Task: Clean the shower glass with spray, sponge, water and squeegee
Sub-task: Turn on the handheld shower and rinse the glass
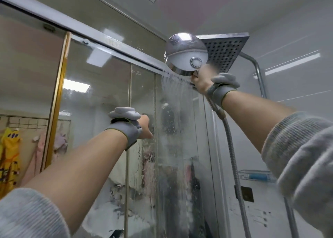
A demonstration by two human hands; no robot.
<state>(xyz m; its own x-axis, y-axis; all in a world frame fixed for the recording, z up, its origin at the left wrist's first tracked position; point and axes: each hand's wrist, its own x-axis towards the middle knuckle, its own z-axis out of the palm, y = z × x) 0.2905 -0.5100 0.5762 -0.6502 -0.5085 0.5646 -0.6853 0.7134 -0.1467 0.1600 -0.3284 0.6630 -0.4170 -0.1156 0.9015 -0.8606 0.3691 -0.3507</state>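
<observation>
We log the right hand (201, 81) clamped around the handle of the handheld shower head (186, 54), fingers wrapped tight just under the round chrome head. The arm is raised high and nearly straight, its grey knit sleeve pushed back toward the elbow, and a grey wrist device (222, 85) is strapped on at the wrist. The head sits close to the top rail (111, 44) of the enclosure, with its back and round button turned toward us and its face turned toward the shower glass (173, 147). Water (171, 86) leaves it and hits the pane just below the rail, then sheets downward. The ribbed metal hose (232, 144) hangs from the handle past the forearm and down the right side of the view.

The left hand (146, 126) reaches forward at about mid-height, arm extended, wrist level, wearing a matching grey device (124, 114). It touches the vertical edge of the glass; the fingers are hidden behind the edge, so we cannot tell whether they are closed on it.

The glass is wet and streaked with white foam, heaviest in its lower half. A square overhead shower panel (225, 52) sits just behind the handheld head. A wire shelf (255, 176) is mounted on the right wall. We see no sponge, spray bottle or squeegee.
</observation>
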